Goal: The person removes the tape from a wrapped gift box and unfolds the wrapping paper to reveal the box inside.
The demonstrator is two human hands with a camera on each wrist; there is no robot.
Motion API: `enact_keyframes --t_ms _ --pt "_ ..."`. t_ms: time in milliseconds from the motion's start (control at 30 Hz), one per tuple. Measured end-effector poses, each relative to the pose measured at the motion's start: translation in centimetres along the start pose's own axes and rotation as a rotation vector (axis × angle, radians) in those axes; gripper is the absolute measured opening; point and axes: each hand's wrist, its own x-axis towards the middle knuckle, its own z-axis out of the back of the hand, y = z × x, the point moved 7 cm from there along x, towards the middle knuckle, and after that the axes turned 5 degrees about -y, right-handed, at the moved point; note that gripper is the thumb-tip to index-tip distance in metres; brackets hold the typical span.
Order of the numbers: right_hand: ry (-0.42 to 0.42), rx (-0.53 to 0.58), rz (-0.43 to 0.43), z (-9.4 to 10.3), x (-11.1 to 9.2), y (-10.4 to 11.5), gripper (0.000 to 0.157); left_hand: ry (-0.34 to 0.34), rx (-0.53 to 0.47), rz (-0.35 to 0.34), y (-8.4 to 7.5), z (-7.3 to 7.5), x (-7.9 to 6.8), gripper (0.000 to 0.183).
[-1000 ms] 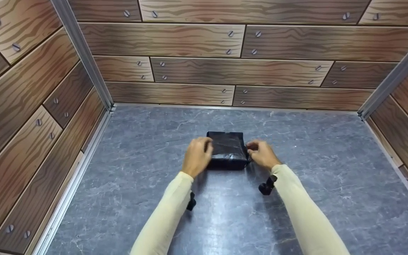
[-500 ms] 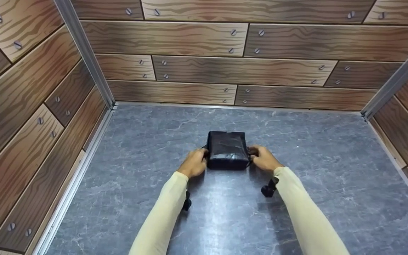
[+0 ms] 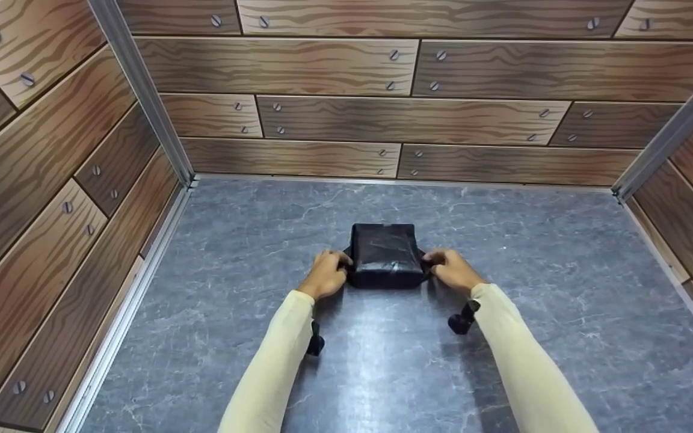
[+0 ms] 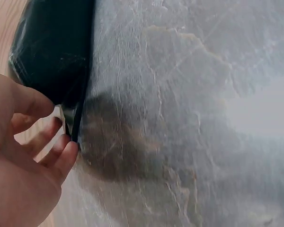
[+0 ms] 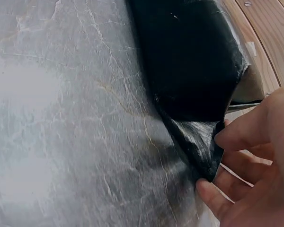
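Note:
A box-shaped package in shiny black wrapping point(image 3: 385, 252) lies on the grey marbled surface, at the centre of the head view. My left hand point(image 3: 323, 274) is at its left end. In the left wrist view the thumb and fingers of that hand pinch the edge of a black flap point(image 4: 77, 113) of the wrapping. At the opposite end, my right hand point(image 3: 457, 272) holds a folded, triangular flap point(image 5: 199, 142) of the wrapping between thumb and fingers, seen in the right wrist view. The package's underside is hidden.
Wood-plank-patterned walls point(image 3: 409, 120) enclose the surface point(image 3: 250, 240) at the back and both sides. Metal strips point(image 3: 148, 102) run along the corners. A small black device point(image 3: 462, 319) sits at the right wrist, another point(image 3: 315, 340) at the left.
My left hand has come down from the package's top left edge to its left end and taken hold of the flap there. The right hand stays at the right end, shifted slightly outward.

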Motion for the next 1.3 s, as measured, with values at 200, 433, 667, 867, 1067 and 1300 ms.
enact_keyframes --t_ms 200,433,667,867,1067,1300 --pt "-0.004 0.006 -0.028 0.5 -0.4 0.0 0.040 0.008 -0.089 0.004 0.4 0.5 -0.3 0.028" --pt "0.039 -0.023 -0.057 0.6 -0.7 0.0 0.036 0.045 -0.039 -0.027 0.5 0.8 -0.7 0.029" --pt "0.012 -0.099 -0.037 1.4 -1.0 0.0 0.032 0.088 0.015 0.003 0.6 0.7 -0.9 0.025" --pt "0.055 -0.111 0.025 1.2 -1.2 0.6 0.024 0.150 0.042 0.008 0.5 0.5 -1.4 0.027" --pt "0.131 -0.149 0.035 0.9 -1.7 1.1 0.031 0.181 0.069 0.011 0.4 0.6 -1.9 0.031" --pt "0.265 -0.155 -0.030 0.7 -2.9 0.9 0.049 0.257 0.002 0.003 0.1 0.5 -2.7 0.052"
